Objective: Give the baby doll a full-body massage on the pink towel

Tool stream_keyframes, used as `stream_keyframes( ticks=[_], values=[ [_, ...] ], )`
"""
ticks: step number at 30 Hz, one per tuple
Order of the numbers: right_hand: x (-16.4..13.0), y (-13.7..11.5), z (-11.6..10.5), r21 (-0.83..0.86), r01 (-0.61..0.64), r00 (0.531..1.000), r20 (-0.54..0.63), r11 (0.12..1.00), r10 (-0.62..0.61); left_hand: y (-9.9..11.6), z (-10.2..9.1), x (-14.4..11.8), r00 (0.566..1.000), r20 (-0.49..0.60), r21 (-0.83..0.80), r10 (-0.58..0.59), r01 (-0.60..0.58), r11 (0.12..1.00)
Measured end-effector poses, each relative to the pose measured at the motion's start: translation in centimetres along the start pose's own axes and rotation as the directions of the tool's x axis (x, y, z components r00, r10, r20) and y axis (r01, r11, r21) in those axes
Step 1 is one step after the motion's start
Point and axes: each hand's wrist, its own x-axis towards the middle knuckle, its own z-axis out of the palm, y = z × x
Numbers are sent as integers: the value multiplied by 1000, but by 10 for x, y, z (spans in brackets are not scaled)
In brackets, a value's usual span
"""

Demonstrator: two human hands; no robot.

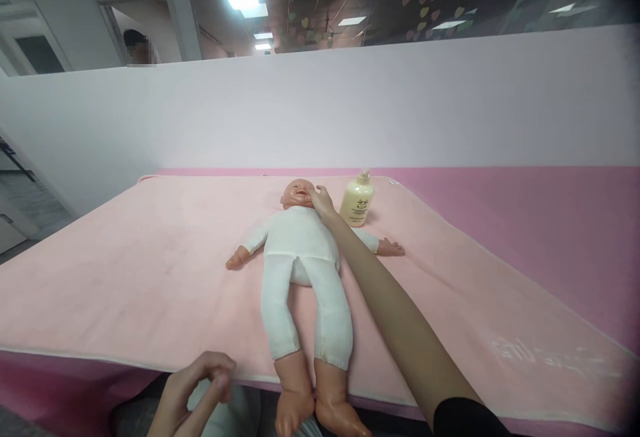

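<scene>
A baby doll (303, 243) with a white cloth body lies on its back on a pink towel (200, 223). Its head points away from me, and its bare feet hang over the near edge. Stretched out along the doll's side, my right arm ends with my right hand (324, 203) against the doll's cheek. Those fingers are loosely extended and hold nothing visible. My left hand (193, 393) hovers by the near edge, left of the doll's feet, with fingers curled in toward the thumb around nothing visible. A pump bottle of pale yellow liquid (357, 202) stands beside the doll's head.
Pink padding (550, 223) shows to the right of the towel. A white partition (390, 107) rises behind the far edge. Beyond it, a person (140, 47) is at a doorway. My leg (233, 410) is below the near edge.
</scene>
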Motion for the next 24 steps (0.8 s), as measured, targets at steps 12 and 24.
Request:
stream_keyframes(
  ticks=[12,24],
  values=[
    [-7,27,7,119,67,993,85,991,-77,44,17,41,962,107,125,253,-265,956],
    [-12,25,8,93,109,990,81,990,-116,42,54,49,960,213,315,180,-241,918]
  ],
)
